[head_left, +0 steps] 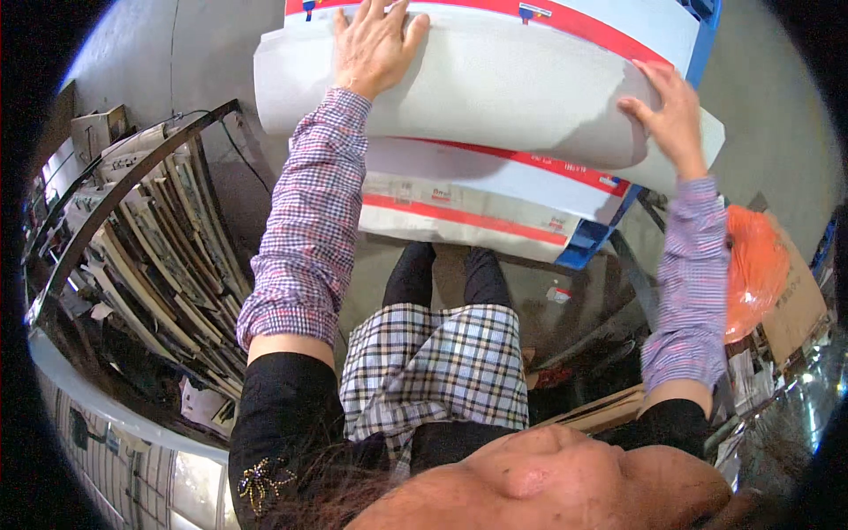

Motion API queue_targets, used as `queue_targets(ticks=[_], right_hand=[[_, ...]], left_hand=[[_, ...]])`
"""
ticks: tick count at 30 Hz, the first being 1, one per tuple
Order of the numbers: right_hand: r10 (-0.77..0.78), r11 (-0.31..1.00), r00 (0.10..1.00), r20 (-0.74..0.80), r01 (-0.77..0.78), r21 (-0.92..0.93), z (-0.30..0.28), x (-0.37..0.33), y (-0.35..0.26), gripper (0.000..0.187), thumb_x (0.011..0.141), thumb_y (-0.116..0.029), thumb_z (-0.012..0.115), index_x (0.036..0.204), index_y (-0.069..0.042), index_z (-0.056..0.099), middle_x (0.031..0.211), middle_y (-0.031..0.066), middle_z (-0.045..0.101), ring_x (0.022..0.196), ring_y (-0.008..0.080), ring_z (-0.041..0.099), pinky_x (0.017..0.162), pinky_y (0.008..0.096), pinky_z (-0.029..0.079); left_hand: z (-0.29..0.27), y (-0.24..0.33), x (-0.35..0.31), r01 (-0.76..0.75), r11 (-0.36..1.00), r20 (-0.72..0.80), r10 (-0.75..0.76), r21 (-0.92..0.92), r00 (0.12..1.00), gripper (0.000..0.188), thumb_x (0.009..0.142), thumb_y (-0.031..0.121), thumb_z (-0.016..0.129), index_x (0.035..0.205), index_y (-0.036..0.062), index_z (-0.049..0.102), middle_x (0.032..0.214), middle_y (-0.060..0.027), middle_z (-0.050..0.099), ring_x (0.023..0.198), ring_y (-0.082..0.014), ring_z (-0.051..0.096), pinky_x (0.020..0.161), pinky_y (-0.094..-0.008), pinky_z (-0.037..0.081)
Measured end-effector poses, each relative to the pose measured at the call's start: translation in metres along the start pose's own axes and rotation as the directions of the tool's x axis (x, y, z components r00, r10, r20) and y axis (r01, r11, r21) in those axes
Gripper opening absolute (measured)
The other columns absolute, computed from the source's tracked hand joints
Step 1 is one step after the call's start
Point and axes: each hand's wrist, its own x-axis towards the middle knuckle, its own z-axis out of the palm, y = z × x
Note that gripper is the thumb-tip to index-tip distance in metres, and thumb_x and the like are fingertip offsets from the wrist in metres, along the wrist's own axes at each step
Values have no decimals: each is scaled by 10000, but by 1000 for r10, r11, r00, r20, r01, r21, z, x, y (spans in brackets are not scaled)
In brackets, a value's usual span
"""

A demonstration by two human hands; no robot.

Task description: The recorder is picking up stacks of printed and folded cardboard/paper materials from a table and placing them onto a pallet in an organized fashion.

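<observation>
A large off-white sheet of card or paper (495, 88) lies bulging over a stack of red, white and blue printed sheets (495, 163). My left hand (378, 46) rests flat on its upper left part, fingers spread. Toward the right end is my right hand (673, 110), its thumb apart from its slightly bent fingers. Those fingertips are by the sheet's upper edge, and a shadow falls on the sheet beside the thumb. Whether they press on it or hover just above, I cannot tell. Both hands appear to hold nothing.
Blue supports (587, 238) show at the stack's right side. To my left, a curved dark metal rail (132, 172) borders many upright boards (163, 238). An orange plastic bag (755, 274) and brown cardboard (795, 305) are at my right. Grey floor (777, 97) surrounds the stack.
</observation>
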Motion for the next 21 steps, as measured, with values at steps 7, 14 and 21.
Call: queue_targets(ticks=[7,14,21], right_hand=[[167,982,916,-364,-187,-19,110,5,-15,474,910,-465,437,1317,-225,470,1256,51,482,1220,251,410,1053,511,196],[103,995,949,-297,-97,35,92,-23,-3,504,904,-455,444,1330,-185,456,1231,67,485,1191,230,419,1034,456,199],[78,996,939,-335,-90,-19,100,14,-18,568,873,-509,470,1340,-185,445,1268,74,463,1193,228,406,1003,461,213]], left_hand=[[44,-11,11,150,988,-205,-141,30,969,606,864,375,486,1357,51,348,1268,-190,401,1210,-345,350,1032,-535,208],[3,-126,-62,114,963,-441,6,245,897,613,862,500,450,1401,236,325,1381,-124,328,1318,-290,251,1037,-585,144],[44,-173,-49,636,772,-199,-624,-5,756,854,840,685,253,1470,124,115,1352,-306,309,1281,-443,284,1033,-620,157]])
